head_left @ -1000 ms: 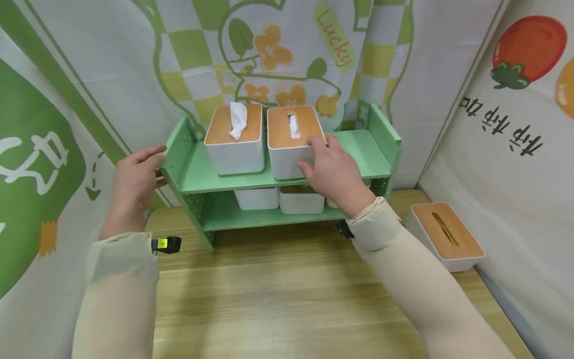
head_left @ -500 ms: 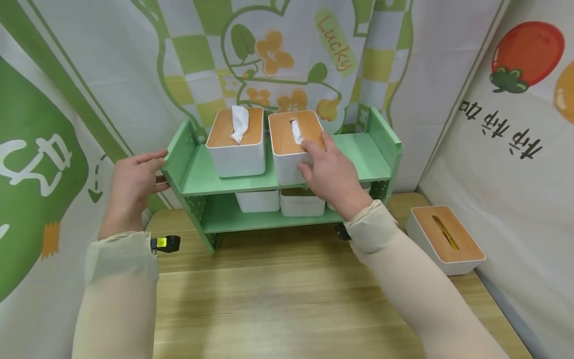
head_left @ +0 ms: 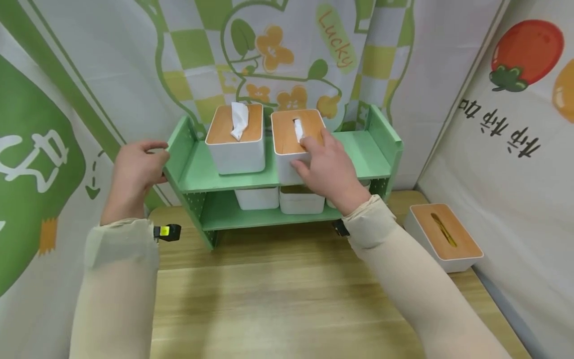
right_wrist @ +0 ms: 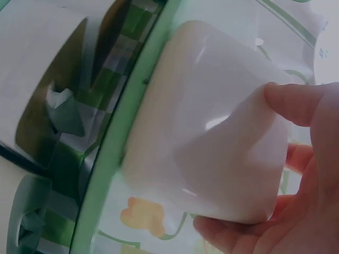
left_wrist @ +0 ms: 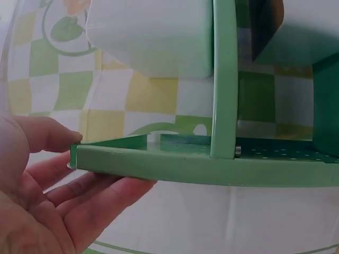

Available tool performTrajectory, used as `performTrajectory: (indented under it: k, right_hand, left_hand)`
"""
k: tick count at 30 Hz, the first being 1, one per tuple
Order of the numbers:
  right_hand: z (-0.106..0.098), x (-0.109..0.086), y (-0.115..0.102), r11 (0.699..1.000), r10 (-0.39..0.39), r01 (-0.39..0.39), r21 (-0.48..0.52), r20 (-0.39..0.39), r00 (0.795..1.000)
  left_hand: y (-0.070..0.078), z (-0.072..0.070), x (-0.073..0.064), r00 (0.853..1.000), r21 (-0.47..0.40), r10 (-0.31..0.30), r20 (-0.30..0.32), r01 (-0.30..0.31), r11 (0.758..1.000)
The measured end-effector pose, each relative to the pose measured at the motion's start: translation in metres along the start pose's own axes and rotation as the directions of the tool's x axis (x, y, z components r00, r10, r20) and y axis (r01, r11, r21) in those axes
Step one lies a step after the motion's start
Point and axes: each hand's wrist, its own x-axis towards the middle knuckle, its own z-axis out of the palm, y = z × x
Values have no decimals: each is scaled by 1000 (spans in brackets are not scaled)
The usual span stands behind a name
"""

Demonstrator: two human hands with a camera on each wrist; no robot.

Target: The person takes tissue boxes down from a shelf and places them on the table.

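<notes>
My right hand (head_left: 329, 167) grips the front right part of a white tissue box (head_left: 287, 168) with a wood-coloured lid. In the right wrist view the thumb presses its front face and the fingers curl round its side. That box stands on the upper board of a green two-tier shelf (head_left: 264, 223). A second tissue box (head_left: 239, 158), with a tissue sticking out, stands to its left, a narrow gap between them. My left hand (head_left: 138, 167) pinches the edge of the shelf's left side panel (left_wrist: 122, 161), thumb on one face and fingers on the other.
Several boxes, among them a white one (head_left: 257, 199), stand on the lower board, partly hidden. Another tissue box (head_left: 446, 233) lies on the wooden table (head_left: 269, 299) to the right. Patterned cloth walls (head_left: 193, 50) close in the back and sides.
The box under my right hand has shifted slightly right and towards me, widening the gap to the left box. My left hand stays at the side panel, its fingers slightly shifted.
</notes>
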Motion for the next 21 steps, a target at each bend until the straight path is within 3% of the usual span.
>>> performTrajectory:
  k: [7,12,21]
  right_hand:
    - [-8,-6,1,999,44,-44,2,48,998]
    - [-9,-8,6,999,34,-33,-10,65,997]
    - [-19,-18,12,997,61,-56,-58,83,995]
  left_hand:
    - [-5,-2,2,998,-73,-56,15,57,996]
    - [-6,-2,2,997,-87,-81,16,82,993]
    - [-11,-1,3,998,-108,-63,31,66,992]
